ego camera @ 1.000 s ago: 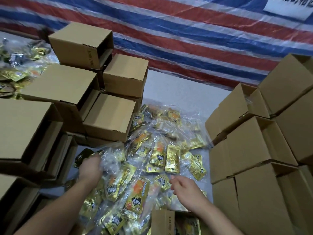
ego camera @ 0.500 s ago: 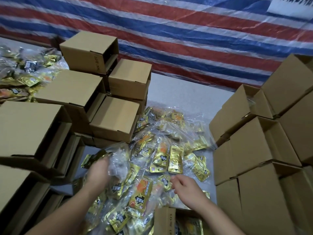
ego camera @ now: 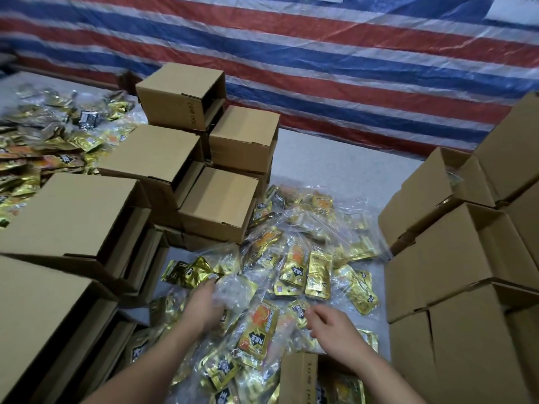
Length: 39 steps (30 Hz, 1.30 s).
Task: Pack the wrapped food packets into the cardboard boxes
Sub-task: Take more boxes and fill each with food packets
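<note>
Gold foil food packets in clear plastic wrap (ego camera: 294,269) heaped loose; left hand (ego camera: 204,304) clutches wrap, right hand (ego camera: 329,325) hovers, fingers slack. Slippery film (tangled) could drag neighbours past the open brown cardboard box (ego camera: 300,380).

Two bare forearms enter from the bottom edge — no sleeves, gloves, watch or rings show on either. The left hand (ego camera: 204,307) and the right hand (ego camera: 335,330) are uncovered, with short, unpainted nails — the upper arms lie out of view.
</note>
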Tool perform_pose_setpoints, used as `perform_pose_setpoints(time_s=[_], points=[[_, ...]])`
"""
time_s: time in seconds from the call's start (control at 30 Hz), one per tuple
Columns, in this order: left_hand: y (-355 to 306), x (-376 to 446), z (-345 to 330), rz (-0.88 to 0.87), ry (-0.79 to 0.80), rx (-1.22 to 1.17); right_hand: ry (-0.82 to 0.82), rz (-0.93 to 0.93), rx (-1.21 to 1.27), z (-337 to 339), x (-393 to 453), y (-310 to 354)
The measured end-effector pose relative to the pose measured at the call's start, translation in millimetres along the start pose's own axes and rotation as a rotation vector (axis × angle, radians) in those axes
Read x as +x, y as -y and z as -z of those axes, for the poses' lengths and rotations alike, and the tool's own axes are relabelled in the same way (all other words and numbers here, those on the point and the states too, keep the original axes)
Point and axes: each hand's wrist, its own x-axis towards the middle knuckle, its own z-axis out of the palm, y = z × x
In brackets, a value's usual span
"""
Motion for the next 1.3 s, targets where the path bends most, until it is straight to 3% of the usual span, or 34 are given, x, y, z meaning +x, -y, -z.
perform_pose_setpoints(time_s=[0.3, 0.5, 0.57, 0.63, 0.73, 0.93, 1.0, 1.07, 1.1, 1.2, 1.3], points=[[-0.7, 27.5, 38.3, 0.139, 0.065, 0.241, -0.02, -0.044, 0.022, -0.2, 1.1, 0.9], [14.8, 29.5, 85.9, 0.158, 0.551, -0.006, -0.043, -0.025, 0.014, 6.5, 10.5, 6.0], [20.9, 32.7, 94.3, 0.161, 0.473, 0.04, -0.039, -0.006, 0.018, 5.5, 15.3, 9.9], [23.4, 41.1, 90.5, 0.167, 0.209, 0.123, -0.023, 0.02, 0.015, 1.8, 19.9, 16.3], [21.2, 49.2, 76.0, 0.258, -0.092, -0.021, 0.021, 0.056, 0.016, -7.3, 26.9, 27.4], [22.5, 55.0, 56.1, 0.432, 0.016, -0.206, 0.093, 0.067, -0.049, -15.0, 33.1, 35.1], [13.1, 60.6, 58.4, 0.354, -0.147, -0.071, 0.088, 0.056, -0.047, -11.3, 32.4, 30.4], [-2.8, 65.7, 59.8, 0.175, -0.356, -0.008, 0.08, 0.037, -0.034, -6.5, 32.0, 24.6], [-11.8, 67.1, 58.6, 0.085, -0.386, -0.015, 0.075, 0.028, -0.03, -4.2, 32.0, 22.5], [-36.0, 68.7, 48.6, -0.061, -0.177, 0.012, 0.057, 0.02, -0.015, 1.1, 31.0, 21.7], [-50.6, 70.8, 35.9, -0.169, 0.049, 0.272, 0.046, 0.04, -0.029, 4.1, 28.9, 22.1]])
